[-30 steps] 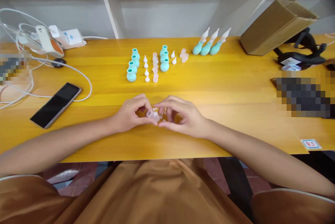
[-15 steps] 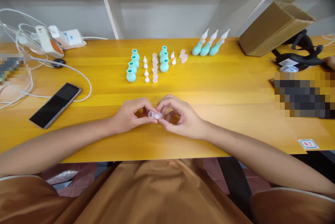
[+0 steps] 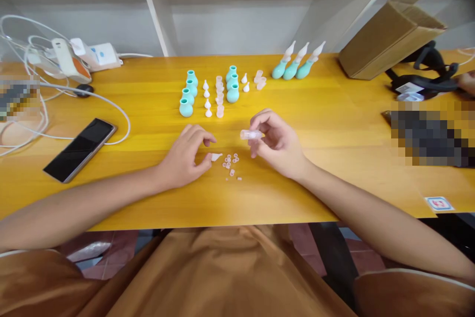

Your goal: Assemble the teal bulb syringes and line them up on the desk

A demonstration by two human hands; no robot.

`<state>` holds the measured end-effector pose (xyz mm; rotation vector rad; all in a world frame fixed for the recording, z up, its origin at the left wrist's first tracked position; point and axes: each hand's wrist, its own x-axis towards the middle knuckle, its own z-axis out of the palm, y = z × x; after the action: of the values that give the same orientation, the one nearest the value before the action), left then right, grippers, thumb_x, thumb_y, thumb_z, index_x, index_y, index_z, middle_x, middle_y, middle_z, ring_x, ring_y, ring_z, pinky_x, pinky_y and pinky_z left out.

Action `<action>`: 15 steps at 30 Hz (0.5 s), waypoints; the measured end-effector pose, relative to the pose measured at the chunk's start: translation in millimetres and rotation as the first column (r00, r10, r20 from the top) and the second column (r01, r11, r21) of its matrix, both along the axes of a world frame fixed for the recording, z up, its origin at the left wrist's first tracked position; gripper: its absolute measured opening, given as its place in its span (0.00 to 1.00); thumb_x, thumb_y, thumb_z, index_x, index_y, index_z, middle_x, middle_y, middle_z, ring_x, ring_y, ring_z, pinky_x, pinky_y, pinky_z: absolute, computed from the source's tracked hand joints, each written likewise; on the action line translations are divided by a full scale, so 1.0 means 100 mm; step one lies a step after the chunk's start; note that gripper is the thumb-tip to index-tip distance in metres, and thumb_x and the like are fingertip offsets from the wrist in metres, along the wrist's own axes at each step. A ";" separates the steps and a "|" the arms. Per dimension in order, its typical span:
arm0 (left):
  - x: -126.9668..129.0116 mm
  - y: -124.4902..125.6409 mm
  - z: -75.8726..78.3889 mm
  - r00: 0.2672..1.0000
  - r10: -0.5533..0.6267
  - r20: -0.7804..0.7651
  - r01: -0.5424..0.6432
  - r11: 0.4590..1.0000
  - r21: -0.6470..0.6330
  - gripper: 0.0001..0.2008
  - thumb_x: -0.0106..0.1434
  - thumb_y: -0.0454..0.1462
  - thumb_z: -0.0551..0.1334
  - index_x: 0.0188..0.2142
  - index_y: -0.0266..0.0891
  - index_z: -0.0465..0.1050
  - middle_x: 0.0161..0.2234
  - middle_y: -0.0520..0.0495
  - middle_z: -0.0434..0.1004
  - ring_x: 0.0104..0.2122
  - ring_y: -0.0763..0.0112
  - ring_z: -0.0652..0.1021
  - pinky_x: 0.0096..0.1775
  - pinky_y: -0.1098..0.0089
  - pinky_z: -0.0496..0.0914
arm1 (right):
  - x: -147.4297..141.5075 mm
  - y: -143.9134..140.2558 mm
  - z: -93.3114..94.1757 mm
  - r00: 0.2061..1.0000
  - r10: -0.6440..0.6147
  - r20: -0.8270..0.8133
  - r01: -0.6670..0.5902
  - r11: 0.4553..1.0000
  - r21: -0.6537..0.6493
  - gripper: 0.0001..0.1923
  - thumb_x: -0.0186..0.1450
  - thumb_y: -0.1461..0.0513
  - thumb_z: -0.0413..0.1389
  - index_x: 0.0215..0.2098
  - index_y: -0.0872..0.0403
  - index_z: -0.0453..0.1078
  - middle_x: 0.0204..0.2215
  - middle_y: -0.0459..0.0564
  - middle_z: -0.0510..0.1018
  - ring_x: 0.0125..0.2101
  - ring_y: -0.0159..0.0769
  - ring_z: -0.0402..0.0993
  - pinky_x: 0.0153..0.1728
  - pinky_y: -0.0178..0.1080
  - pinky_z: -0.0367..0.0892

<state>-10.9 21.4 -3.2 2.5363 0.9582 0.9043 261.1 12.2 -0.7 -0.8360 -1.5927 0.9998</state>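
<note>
Between the thumb and fingers of my right hand (image 3: 276, 144) is a small clear plastic tube (image 3: 250, 134), held level above the table with its open end to the left. My left hand (image 3: 191, 154) has its thumb and fingers apart. A white pointed nozzle tip (image 3: 215, 157) lies at its thumb; whether they touch I cannot tell. Several small translucent rings (image 3: 228, 159) are scattered between the hands, with a tiny pinkish piece (image 3: 239, 178) nearer the front edge.
Behind stand turquoise bulbs (image 3: 186, 108), white tips (image 3: 208, 111) and clear tubes (image 3: 220, 111) in rows. Three assembled bulb aspirators (image 3: 291, 67) lean further right. A phone (image 3: 79, 150) and white cables (image 3: 124, 109) lie left; a cardboard box (image 3: 389, 35) and black headset (image 3: 419, 79) right.
My hands have separated. My right hand has carried the tube up and to the right, while my left hand has let go of it. The rings and nozzle tip now show.
</note>
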 end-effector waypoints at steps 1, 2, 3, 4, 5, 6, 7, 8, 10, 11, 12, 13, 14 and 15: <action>0.01 0.00 -0.01 0.998 -0.005 -0.068 0.006 1.000 0.007 0.12 0.69 0.35 0.64 0.51 0.38 0.72 0.46 0.41 0.77 0.46 0.55 0.75 0.50 0.56 0.71 | 0.02 0.03 -0.01 1.000 -0.008 -0.018 0.008 1.000 -0.014 0.12 0.64 0.66 0.64 0.42 0.49 0.69 0.41 0.48 0.66 0.35 0.34 0.71 0.24 0.32 0.76; 0.02 0.01 -0.02 0.992 -0.013 -0.128 0.014 1.000 0.006 0.13 0.68 0.36 0.65 0.52 0.38 0.73 0.47 0.40 0.77 0.47 0.53 0.74 0.51 0.54 0.71 | 0.03 0.05 -0.02 1.000 -0.011 -0.029 0.011 1.000 -0.028 0.12 0.64 0.66 0.64 0.42 0.50 0.69 0.40 0.47 0.66 0.35 0.33 0.71 0.24 0.32 0.76; 0.02 0.01 -0.03 0.984 -0.022 -0.174 0.022 1.000 -0.004 0.13 0.68 0.36 0.66 0.51 0.38 0.74 0.47 0.39 0.77 0.47 0.52 0.74 0.51 0.53 0.71 | 0.03 0.06 -0.04 0.999 -0.009 -0.031 0.007 0.999 -0.042 0.12 0.64 0.65 0.65 0.42 0.50 0.69 0.40 0.47 0.66 0.35 0.33 0.71 0.24 0.32 0.76; 0.02 0.02 -0.05 0.979 -0.034 -0.203 0.031 0.999 -0.017 0.12 0.68 0.36 0.66 0.50 0.38 0.75 0.46 0.40 0.77 0.47 0.52 0.74 0.51 0.53 0.71 | 0.02 0.07 -0.05 1.000 -0.001 -0.028 -0.001 0.999 -0.053 0.12 0.63 0.65 0.65 0.42 0.50 0.69 0.40 0.47 0.66 0.35 0.33 0.71 0.25 0.31 0.76; 0.03 0.02 -0.06 0.975 -0.049 -0.216 0.043 0.999 -0.031 0.10 0.68 0.36 0.65 0.49 0.39 0.75 0.45 0.41 0.77 0.46 0.53 0.74 0.51 0.54 0.71 | 0.01 0.07 -0.07 1.000 0.012 -0.020 -0.013 0.998 -0.061 0.12 0.63 0.66 0.65 0.42 0.50 0.69 0.40 0.47 0.66 0.35 0.33 0.71 0.25 0.31 0.76; 0.02 0.03 -0.08 0.975 -0.063 -0.214 0.055 0.998 -0.043 0.08 0.69 0.35 0.64 0.47 0.40 0.76 0.43 0.43 0.77 0.44 0.55 0.74 0.50 0.55 0.71 | 0.00 0.07 -0.08 1.000 0.025 -0.010 -0.026 0.998 -0.063 0.12 0.62 0.66 0.65 0.41 0.50 0.69 0.40 0.47 0.66 0.35 0.32 0.71 0.26 0.31 0.76; 0.02 0.04 -0.08 0.977 -0.073 -0.198 0.063 0.997 -0.052 0.06 0.70 0.35 0.64 0.46 0.40 0.76 0.42 0.44 0.77 0.43 0.56 0.74 0.50 0.56 0.71 | -0.01 0.06 -0.09 0.999 0.038 0.001 -0.038 0.997 -0.060 0.12 0.62 0.66 0.64 0.41 0.51 0.69 0.40 0.47 0.67 0.36 0.32 0.71 0.27 0.31 0.76; 0.02 0.04 -0.08 0.982 -0.077 -0.175 0.068 0.996 -0.059 0.05 0.70 0.34 0.63 0.45 0.40 0.76 0.41 0.45 0.77 0.43 0.58 0.74 0.49 0.57 0.71 | -0.02 0.06 -0.09 0.999 0.049 0.012 -0.049 0.997 -0.056 0.12 0.62 0.67 0.64 0.41 0.51 0.69 0.41 0.47 0.67 0.36 0.31 0.72 0.28 0.31 0.76; 0.01 0.05 -0.07 0.991 -0.073 -0.114 0.065 0.995 -0.071 0.05 0.68 0.32 0.63 0.43 0.40 0.75 0.40 0.46 0.77 0.41 0.60 0.75 0.48 0.60 0.71 | -0.03 0.04 -0.10 0.997 0.068 0.029 -0.067 0.996 -0.053 0.12 0.62 0.67 0.64 0.41 0.51 0.70 0.42 0.46 0.67 0.36 0.30 0.72 0.29 0.32 0.75; 0.01 0.05 -0.06 0.995 -0.062 -0.081 0.055 0.995 -0.086 0.05 0.67 0.31 0.64 0.42 0.41 0.74 0.39 0.47 0.77 0.40 0.62 0.75 0.46 0.61 0.72 | -0.03 0.04 -0.10 0.996 0.077 0.034 -0.075 0.996 -0.057 0.12 0.62 0.67 0.63 0.41 0.51 0.70 0.42 0.46 0.68 0.36 0.30 0.72 0.30 0.32 0.75; 0.01 0.04 -0.05 0.998 -0.049 -0.044 0.044 0.993 -0.108 0.06 0.66 0.31 0.64 0.41 0.41 0.73 0.39 0.48 0.77 0.39 0.63 0.76 0.45 0.62 0.72 | -0.03 0.04 -0.10 0.996 0.084 0.037 -0.082 0.995 -0.065 0.11 0.62 0.67 0.64 0.41 0.51 0.70 0.42 0.47 0.68 0.36 0.30 0.72 0.31 0.32 0.75; 0.01 0.04 -0.04 0.999 -0.036 -0.003 0.035 0.990 -0.138 0.06 0.65 0.31 0.64 0.41 0.41 0.72 0.38 0.49 0.77 0.38 0.65 0.76 0.44 0.64 0.73 | -0.03 0.04 -0.10 0.995 0.090 0.038 -0.087 0.993 -0.074 0.12 0.62 0.67 0.64 0.42 0.51 0.70 0.42 0.47 0.68 0.36 0.30 0.72 0.31 0.33 0.76; 0.01 0.04 -0.04 0.999 -0.028 0.043 0.035 0.985 -0.172 0.06 0.66 0.31 0.64 0.41 0.41 0.72 0.38 0.49 0.78 0.37 0.67 0.77 0.42 0.65 0.73 | -0.03 0.04 -0.10 0.995 0.094 0.037 -0.091 0.992 -0.083 0.12 0.62 0.67 0.64 0.42 0.51 0.70 0.42 0.47 0.69 0.36 0.30 0.73 0.31 0.33 0.76; 0.01 0.03 -0.03 0.995 -0.031 0.091 0.049 0.978 -0.204 0.05 0.67 0.31 0.65 0.41 0.41 0.72 0.39 0.49 0.80 0.37 0.68 0.78 0.42 0.66 0.74 | -0.02 0.04 -0.10 0.995 0.098 0.034 -0.094 0.991 -0.093 0.12 0.62 0.66 0.64 0.43 0.51 0.70 0.41 0.47 0.69 0.36 0.31 0.73 0.32 0.33 0.76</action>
<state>-9.8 24.6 -6.3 2.3149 0.9199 0.8499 258.7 16.5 -11.1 -0.8515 -1.6427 1.1385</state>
